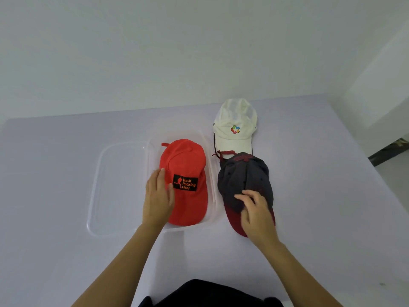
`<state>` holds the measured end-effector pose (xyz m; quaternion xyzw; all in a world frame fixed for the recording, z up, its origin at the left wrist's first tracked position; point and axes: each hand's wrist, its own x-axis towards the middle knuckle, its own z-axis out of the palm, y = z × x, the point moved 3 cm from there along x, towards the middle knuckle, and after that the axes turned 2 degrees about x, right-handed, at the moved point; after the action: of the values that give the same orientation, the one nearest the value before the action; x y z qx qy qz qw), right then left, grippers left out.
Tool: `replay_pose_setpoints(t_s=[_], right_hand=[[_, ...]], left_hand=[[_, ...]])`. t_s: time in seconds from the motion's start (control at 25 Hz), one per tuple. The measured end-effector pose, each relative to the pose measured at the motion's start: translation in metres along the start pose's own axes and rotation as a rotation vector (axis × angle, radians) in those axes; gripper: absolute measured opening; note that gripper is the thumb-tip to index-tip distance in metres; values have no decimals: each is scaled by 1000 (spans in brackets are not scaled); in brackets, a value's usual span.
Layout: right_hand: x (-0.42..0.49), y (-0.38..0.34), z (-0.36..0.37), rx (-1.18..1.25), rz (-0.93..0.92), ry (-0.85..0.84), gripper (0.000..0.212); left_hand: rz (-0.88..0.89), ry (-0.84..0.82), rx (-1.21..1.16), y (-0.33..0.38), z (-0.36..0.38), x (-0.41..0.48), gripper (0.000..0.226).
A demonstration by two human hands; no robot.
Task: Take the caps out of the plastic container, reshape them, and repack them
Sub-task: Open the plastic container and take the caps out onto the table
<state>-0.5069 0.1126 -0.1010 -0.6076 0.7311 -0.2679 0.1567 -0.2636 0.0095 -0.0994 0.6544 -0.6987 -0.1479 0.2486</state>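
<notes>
The left hand (157, 197) lies flat and open against the near-left side of the red cap (184, 180), fingers extended along the crown, pressing rather than gripping. The right hand (254, 214) rests on the dark navy cap (244, 180) where crown meets maroon brim; its fingers curl loosely on the fabric, and whether they pinch it cannot be told.

The red cap, with its black "Back Packing Gear" patch, sits inside the clear plastic container (211, 165), brim toward the person. The navy cap lies on the pale table (321, 173) just right of the container, its rear edge touching the brim of the white cap (235, 127), which sits farther back with a coloured logo on its front. The container's clear lid (106, 187) lies flat just left of it.

This looks like repacking, with one cap in and two out. To do it well, the left hand should seat the red cap's crown without crushing it, keeping the brim flat. The navy cap's crown looks dented; it wants pushing out from inside before it nests over the red one, brims aligned.
</notes>
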Motion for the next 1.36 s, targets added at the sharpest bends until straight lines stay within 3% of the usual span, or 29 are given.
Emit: replay_pose_setpoints(t_s=[0.04, 0.12, 0.2, 0.32, 0.48, 0.68, 0.96, 1.08, 1.24, 1.36], right_hand=[[3, -16, 7, 103, 11, -60, 41], [4, -46, 27, 224, 19, -292, 63], [5, -62, 48, 152, -3, -408, 76], [2, -68, 62, -10, 15, -366, 71], [0, -69, 66, -89, 18, -294, 81], [-4, -67, 68, -88, 52, -346, 88], [12, -52, 47, 104, 35, -436, 72], [6, -71, 26, 362, 61, -455, 74], [37, -56, -55, 1120, 278, -339, 60], [65, -2, -89, 1187, 355, -123, 73]], left_hand=[[-87, -56, -147, 8, 2, 1, 49], [-375, -161, -355, 13, 12, 3, 68], [-619, -311, -405, 9, 23, 1, 97], [-599, -453, -263, 4, 40, -5, 121], [-566, -437, -170, 3, 37, -1, 133], [-574, -388, -113, 10, 26, 1, 115], [-504, -19, -205, 62, -10, 4, 83], [-522, 116, -315, 63, -38, -3, 77], [-415, 148, -660, 134, -43, -1, 69], [-265, 67, -800, 193, -13, 10, 76]])
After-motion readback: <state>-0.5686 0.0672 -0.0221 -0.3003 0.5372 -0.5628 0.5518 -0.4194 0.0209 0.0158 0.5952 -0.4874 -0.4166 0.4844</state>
